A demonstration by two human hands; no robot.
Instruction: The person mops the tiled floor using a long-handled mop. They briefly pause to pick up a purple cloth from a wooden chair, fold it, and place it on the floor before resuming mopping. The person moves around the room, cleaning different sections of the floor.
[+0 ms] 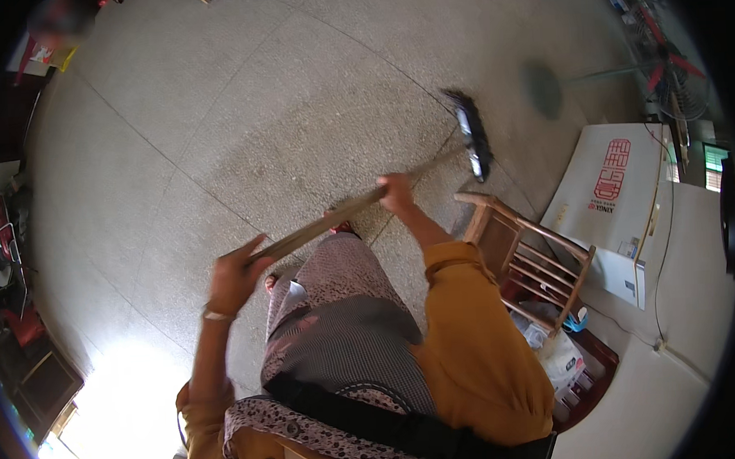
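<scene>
A broom with a long wooden handle (322,225) slants across in front of my body. Its dark bristle head (472,135) rests on the floor to the far right. My left hand (237,276) is at the near end of the handle, with the thumb and some fingers stretched along it and the palm side hidden. Farther along, my right hand (396,194) is wrapped round the handle's middle. The bristles are black, with a pale, shiny strip along the head.
A wooden chair (532,251) stands close to my right arm, near the broom head. Behind it is a white chest freezer (607,186) with red print. A standing fan (672,64) is at the far right. A motorbike-like vehicle (12,270) is at the left edge.
</scene>
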